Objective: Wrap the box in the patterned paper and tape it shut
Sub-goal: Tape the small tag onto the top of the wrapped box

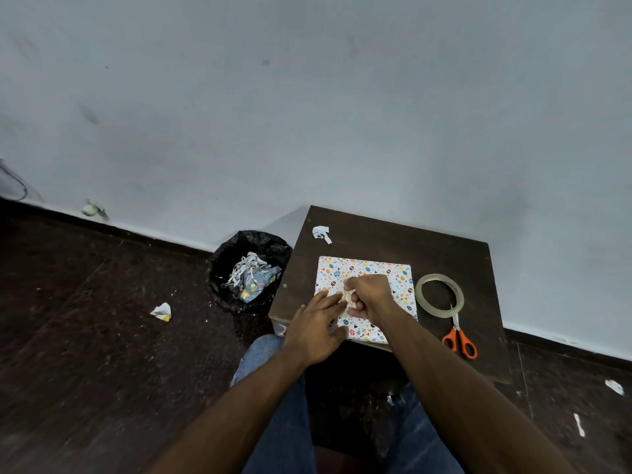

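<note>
A flat box wrapped in white paper with coloured dots and hearts (362, 268) lies on a small dark wooden table (393, 237). My left hand (316, 325) rests flat on the box's near left part with straight fingers. My right hand (369, 295) is over the middle of the box, its fingers curled and pinching a strip of clear tape (349, 297) against the paper. A roll of clear tape (439, 295) lies to the right of the box. Orange-handled scissors (460, 340) lie just in front of the roll.
A crumpled white paper scrap (321, 233) sits at the table's far left. A black-lined bin (248, 268) with paper waste stands on the floor left of the table. Paper scraps (161, 311) lie on the dark floor. A pale wall runs behind the table.
</note>
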The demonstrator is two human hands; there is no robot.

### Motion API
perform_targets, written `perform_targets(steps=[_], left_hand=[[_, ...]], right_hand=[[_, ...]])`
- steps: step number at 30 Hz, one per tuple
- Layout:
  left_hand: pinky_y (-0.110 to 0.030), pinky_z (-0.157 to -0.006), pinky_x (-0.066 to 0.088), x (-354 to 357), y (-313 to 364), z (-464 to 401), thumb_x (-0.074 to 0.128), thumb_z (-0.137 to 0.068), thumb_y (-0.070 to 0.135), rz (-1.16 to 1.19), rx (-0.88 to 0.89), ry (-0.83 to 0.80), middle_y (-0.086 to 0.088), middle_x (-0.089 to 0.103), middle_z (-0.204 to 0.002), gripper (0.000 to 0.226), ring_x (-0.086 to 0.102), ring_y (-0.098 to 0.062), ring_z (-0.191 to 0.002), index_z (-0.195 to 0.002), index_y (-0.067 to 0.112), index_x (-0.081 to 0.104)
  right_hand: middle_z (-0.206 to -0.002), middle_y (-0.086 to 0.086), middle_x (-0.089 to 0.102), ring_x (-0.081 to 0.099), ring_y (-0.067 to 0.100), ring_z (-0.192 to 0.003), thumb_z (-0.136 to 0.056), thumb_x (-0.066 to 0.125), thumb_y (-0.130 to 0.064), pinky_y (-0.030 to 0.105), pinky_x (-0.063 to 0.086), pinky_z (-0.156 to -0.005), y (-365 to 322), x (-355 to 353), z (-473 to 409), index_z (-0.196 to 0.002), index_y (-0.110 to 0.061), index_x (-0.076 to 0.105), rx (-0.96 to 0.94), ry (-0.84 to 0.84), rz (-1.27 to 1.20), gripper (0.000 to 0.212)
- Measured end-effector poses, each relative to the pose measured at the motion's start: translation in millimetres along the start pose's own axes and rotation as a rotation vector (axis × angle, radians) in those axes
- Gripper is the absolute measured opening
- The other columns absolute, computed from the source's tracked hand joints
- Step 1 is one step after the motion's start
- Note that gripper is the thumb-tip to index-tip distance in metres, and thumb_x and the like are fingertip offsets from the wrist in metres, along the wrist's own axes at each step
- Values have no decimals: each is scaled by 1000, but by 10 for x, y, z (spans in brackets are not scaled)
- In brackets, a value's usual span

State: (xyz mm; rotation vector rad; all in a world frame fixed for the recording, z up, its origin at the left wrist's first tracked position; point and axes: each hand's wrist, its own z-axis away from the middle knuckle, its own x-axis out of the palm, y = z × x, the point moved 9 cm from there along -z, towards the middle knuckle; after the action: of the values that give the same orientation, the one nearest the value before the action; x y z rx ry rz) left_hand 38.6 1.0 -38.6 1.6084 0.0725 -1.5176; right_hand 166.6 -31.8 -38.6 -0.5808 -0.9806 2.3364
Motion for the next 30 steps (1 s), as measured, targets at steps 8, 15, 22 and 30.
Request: perform_targets(steps=[8,15,22,30], left_hand=[[-52,-117,21,10,-6,5,56,-93,41,14,-2,37,15,27,-159,56,8,-10,-150,-146,29,43],[-53,-116,23,26,-41,-5,56,-93,41,37,-7,54,16,29,-157,54,9,-8,-150,-145,29,46],[-51,-116,23,16,-33,-7,56,-92,41,26,-2,62,16,29,-157,55,10,-8,-149,-144,29,46],[-49,-116,26,40,-57,-25,55,-90,42,21,-11,66,16,31,-157,56,10,-7,-149,-144,28,47]], right_hand=[[-59,10,49,42,16,-49,-87,63,-2,34,54,-56,-57,41,-70,-69,-2,60,62,40,83,18],[-61,11,51,45,17,-53,-85,69,-2,31,50,-46,-68,46,-166,-77,1,65,102,44,159,9],[-66,10,53,51,18,-63,-86,73,-9,41,58,-58,-55,38,-197,-77,3,66,90,22,180,17],[-68,8,59,56,16,-65,-87,75,-21,38,57,-56,-77,-22,-116,-76,0,66,73,-7,295,26]])
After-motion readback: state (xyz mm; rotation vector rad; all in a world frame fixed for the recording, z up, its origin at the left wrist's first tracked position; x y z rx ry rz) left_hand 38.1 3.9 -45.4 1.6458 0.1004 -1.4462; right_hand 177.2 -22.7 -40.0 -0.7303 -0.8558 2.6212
